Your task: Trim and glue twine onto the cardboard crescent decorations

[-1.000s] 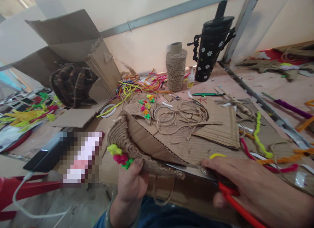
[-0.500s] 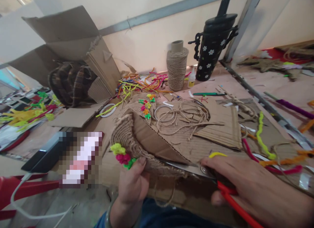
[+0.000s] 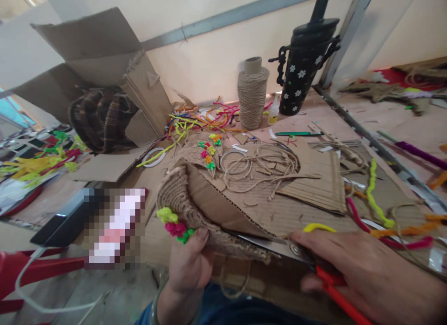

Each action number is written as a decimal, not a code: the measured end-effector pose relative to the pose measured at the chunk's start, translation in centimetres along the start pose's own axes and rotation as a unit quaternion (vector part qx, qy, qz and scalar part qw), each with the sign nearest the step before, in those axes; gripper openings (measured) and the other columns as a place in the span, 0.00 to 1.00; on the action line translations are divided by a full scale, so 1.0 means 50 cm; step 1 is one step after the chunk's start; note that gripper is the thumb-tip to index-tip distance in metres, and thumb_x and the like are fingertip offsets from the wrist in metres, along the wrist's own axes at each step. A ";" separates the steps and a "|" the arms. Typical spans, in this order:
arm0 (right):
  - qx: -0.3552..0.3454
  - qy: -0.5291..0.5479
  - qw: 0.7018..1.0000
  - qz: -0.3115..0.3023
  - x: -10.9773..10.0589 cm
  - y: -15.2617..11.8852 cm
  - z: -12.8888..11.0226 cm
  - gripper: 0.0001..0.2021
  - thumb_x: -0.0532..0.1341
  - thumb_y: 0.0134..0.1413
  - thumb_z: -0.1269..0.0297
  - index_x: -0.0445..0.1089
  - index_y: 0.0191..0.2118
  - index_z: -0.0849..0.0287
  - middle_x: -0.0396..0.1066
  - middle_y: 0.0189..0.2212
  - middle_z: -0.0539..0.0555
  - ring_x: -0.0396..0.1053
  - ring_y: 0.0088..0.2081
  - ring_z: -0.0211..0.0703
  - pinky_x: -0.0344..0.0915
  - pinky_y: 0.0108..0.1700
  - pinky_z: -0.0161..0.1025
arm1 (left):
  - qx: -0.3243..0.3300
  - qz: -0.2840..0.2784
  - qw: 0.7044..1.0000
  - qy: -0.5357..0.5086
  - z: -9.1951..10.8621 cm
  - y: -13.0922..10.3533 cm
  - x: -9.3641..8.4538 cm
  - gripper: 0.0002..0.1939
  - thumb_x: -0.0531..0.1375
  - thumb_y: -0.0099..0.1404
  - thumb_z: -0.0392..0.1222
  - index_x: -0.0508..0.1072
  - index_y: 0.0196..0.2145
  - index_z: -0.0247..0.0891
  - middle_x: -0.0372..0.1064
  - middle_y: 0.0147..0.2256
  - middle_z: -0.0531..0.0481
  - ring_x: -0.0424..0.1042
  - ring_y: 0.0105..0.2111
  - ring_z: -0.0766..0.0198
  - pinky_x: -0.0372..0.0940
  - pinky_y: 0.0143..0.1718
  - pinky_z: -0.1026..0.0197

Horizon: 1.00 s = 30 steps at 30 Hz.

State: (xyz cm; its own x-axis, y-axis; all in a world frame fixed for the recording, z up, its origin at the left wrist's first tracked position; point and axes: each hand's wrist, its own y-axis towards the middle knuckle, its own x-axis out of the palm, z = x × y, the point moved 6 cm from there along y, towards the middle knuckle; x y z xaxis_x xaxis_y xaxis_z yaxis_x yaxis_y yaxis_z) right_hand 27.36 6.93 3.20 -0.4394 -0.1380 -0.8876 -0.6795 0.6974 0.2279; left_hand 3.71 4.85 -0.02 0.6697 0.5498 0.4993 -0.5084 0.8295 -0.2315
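My left hand (image 3: 192,257) grips a curved cardboard piece (image 3: 223,204) covered with rows of jute twine. Its thumb presses the twine side, beside yellow, pink and green pipe-cleaner flowers (image 3: 174,228). Scissors with red and yellow handles (image 3: 330,280) are in my right hand (image 3: 370,264), its fingers wrapped round the handles. Their metal blades lie along the lower right edge of the piece, where the cardboard and the twine layer part. A loop of twine (image 3: 234,292) hangs below. Behind it lies a similar twine piece (image 3: 195,152) with small coloured flowers.
At the back stand a twine spool (image 3: 253,97), a small glue bottle (image 3: 274,111) and a black flowered tumbler (image 3: 300,69). An open cardboard box (image 3: 146,97) holds plaid cloth. Loose twine (image 3: 261,162), pipe cleaners (image 3: 206,116) and a green cutter (image 3: 298,134) lie about.
My right hand and the scissors have shifted slightly right and down. The cardboard's cut edge now stands a little farther from the twine layer at the right end. My left hand stays nearly still.
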 end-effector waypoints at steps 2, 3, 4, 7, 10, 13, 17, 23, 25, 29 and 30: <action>-0.022 -0.013 0.999 -0.035 0.003 0.003 -0.006 0.18 0.69 0.45 0.69 0.70 0.44 0.56 0.79 0.30 0.51 0.77 0.26 0.48 0.68 0.22 0.37 | 0.002 0.001 1.000 -0.002 0.001 0.000 0.002 0.14 0.75 0.35 0.49 0.80 0.23 0.49 0.78 0.23 0.55 0.79 0.30 0.58 0.76 0.37 0.58; -0.033 -0.020 0.998 -0.052 0.004 0.005 -0.008 0.16 0.68 0.47 0.69 0.70 0.44 0.57 0.79 0.31 0.52 0.77 0.27 0.48 0.69 0.23 0.38 | 0.002 0.004 1.000 -0.003 0.000 0.000 0.001 0.14 0.75 0.35 0.49 0.80 0.22 0.49 0.77 0.22 0.55 0.79 0.30 0.58 0.76 0.38 0.57; -0.035 -0.026 0.997 -0.057 0.002 0.008 -0.009 0.15 0.68 0.48 0.68 0.70 0.44 0.57 0.79 0.30 0.52 0.77 0.27 0.48 0.69 0.24 0.38 | 0.002 0.006 1.000 -0.003 0.000 0.000 0.001 0.14 0.75 0.35 0.49 0.80 0.23 0.49 0.77 0.23 0.56 0.79 0.30 0.58 0.75 0.40 0.56; -0.041 -0.027 0.998 -0.047 -0.005 0.012 -0.007 0.15 0.68 0.47 0.67 0.70 0.43 0.57 0.78 0.30 0.51 0.76 0.26 0.48 0.70 0.26 0.39 | 0.002 0.000 1.000 0.004 0.001 0.000 0.002 0.17 0.75 0.35 0.49 0.81 0.27 0.49 0.79 0.26 0.56 0.79 0.32 0.58 0.74 0.44 0.55; -0.018 -0.018 0.999 -0.041 -0.005 0.009 0.003 0.18 0.68 0.44 0.67 0.70 0.44 0.55 0.78 0.32 0.51 0.76 0.28 0.49 0.70 0.26 0.41 | 0.004 -0.022 1.000 0.005 0.002 -0.001 0.004 0.17 0.75 0.38 0.47 0.81 0.29 0.48 0.80 0.27 0.56 0.80 0.33 0.57 0.74 0.44 0.55; 0.009 -0.020 0.998 -0.053 0.003 0.004 0.012 0.21 0.69 0.44 0.64 0.69 0.47 0.53 0.78 0.35 0.52 0.77 0.31 0.52 0.70 0.27 0.42 | 0.019 -0.032 0.999 0.002 0.004 -0.002 -0.002 0.18 0.75 0.39 0.45 0.80 0.32 0.48 0.80 0.28 0.55 0.80 0.33 0.57 0.74 0.42 0.56; 0.012 -0.036 0.997 -0.070 0.008 0.004 0.012 0.21 0.69 0.45 0.60 0.69 0.47 0.54 0.78 0.36 0.53 0.77 0.31 0.53 0.71 0.28 0.43 | 0.020 -0.046 0.999 0.000 -0.001 -0.001 -0.011 0.18 0.74 0.43 0.42 0.80 0.35 0.49 0.81 0.30 0.55 0.80 0.36 0.57 0.73 0.46 0.54; 0.015 -0.014 0.996 -0.085 0.007 0.005 0.005 0.21 0.68 0.48 0.59 0.68 0.49 0.54 0.79 0.35 0.53 0.77 0.31 0.52 0.72 0.28 0.44 | 0.027 -0.053 0.998 0.014 -0.001 0.000 0.001 0.18 0.75 0.40 0.45 0.81 0.33 0.50 0.81 0.28 0.54 0.80 0.34 0.54 0.75 0.42 0.52; 0.010 -0.006 0.996 -0.092 0.008 0.006 0.001 0.20 0.67 0.49 0.62 0.67 0.49 0.54 0.79 0.34 0.51 0.77 0.30 0.51 0.71 0.28 0.43 | 0.038 -0.033 0.999 0.021 0.004 -0.002 0.004 0.21 0.75 0.38 0.47 0.80 0.34 0.50 0.81 0.28 0.53 0.80 0.34 0.52 0.75 0.43 0.49; -0.008 -0.005 0.997 -0.078 0.002 0.011 -0.007 0.19 0.67 0.49 0.66 0.68 0.48 0.55 0.79 0.32 0.49 0.77 0.29 0.49 0.71 0.27 0.42 | 0.026 -0.048 0.998 0.033 0.002 -0.003 0.009 0.20 0.75 0.39 0.49 0.81 0.33 0.49 0.81 0.29 0.53 0.80 0.34 0.52 0.74 0.45 0.50; -0.013 -0.009 0.997 -0.074 -0.001 0.012 -0.009 0.18 0.67 0.48 0.66 0.69 0.47 0.55 0.79 0.32 0.49 0.77 0.28 0.48 0.70 0.27 0.41 | 0.026 -0.054 0.998 0.033 0.002 -0.003 0.010 0.19 0.75 0.39 0.49 0.81 0.32 0.49 0.81 0.29 0.53 0.80 0.34 0.53 0.74 0.44 0.51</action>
State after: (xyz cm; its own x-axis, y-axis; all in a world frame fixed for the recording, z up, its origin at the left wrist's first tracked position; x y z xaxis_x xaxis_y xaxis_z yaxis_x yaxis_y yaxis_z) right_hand 26.70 7.05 3.54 -0.3222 -0.2248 -0.9196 -0.7517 0.6512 0.1042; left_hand 4.06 4.98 0.33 0.7561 0.4636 0.4620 -0.4572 0.8792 -0.1339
